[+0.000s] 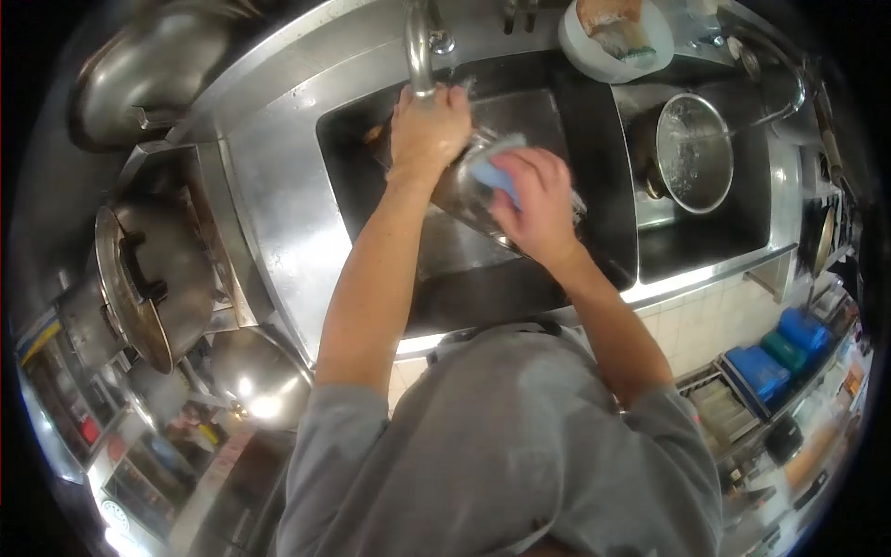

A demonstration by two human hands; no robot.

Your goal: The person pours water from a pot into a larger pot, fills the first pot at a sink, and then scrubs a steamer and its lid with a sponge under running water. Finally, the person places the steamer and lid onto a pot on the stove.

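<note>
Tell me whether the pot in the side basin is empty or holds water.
Holds water: the upright pot shows a glinting, bubbly surface inside. How deep, cannot tell.

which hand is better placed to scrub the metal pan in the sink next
Right. The right hand holds the blue sponge against the metal pan, while the left hand grips the pan's upper edge under the faucet, steadying it.

Steel pan (461,195) is motion-blurred and mostly covered by left hand (429,125) and right hand (534,200); possibly a tray instead. Blue sponge (492,167) shows only a corner under the right fingers. Faucet (418,46) and plate (580,51) are cut by the top edge.
</note>
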